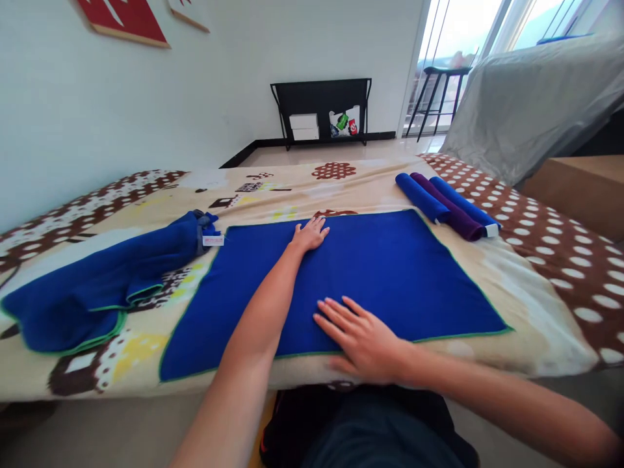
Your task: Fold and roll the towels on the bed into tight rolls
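A blue cloth (385,266) with green edging lies spread out over the patterned blanket. My left hand (311,235) rests flat near its far edge, fingers apart. Closer to me, my right hand (363,338) is over the near edge of the same cloth, its fingers stretched out and slightly blurred. Neither hand grips anything. To the left is a heap of blue cloths (107,279) with green edges, gathered at one end, where a white label (213,240) shows.
Two blue rolled cloths (423,197) and a purple rolled cloth (448,207) lie side by side at the far right on the patterned blanket (550,325). A cardboard box (580,188) stands beyond the right edge. A black shelf (322,97) is against the wall.
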`<state>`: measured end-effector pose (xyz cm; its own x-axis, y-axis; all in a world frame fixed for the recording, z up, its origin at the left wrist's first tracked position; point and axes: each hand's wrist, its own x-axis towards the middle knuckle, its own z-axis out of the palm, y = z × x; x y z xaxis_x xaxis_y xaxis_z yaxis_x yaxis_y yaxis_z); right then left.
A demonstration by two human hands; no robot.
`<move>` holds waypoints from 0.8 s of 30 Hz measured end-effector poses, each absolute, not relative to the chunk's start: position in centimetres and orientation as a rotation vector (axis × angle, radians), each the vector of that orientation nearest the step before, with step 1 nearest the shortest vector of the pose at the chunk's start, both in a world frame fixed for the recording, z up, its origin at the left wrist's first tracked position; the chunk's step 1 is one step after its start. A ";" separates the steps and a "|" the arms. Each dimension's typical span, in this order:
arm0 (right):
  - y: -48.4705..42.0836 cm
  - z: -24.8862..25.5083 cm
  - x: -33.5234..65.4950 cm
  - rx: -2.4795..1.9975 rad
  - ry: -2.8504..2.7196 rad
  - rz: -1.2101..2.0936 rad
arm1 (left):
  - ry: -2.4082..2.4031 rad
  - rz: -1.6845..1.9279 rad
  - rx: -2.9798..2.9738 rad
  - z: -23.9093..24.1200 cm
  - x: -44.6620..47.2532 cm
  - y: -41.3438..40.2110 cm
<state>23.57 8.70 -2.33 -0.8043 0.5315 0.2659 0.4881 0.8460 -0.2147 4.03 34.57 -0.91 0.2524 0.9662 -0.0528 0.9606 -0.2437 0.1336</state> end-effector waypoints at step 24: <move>4.3 -1.8 22.7 -0.742 -2.371 -0.351 | 2.136 0.571 2.145 -0.6 5.7 39.8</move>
<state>22.69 4.31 -1.77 -0.6484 0.4222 0.6335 0.5875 0.8067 0.0637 5.72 39.76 -0.61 -0.0294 0.9760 0.2156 0.9534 -0.0374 0.2993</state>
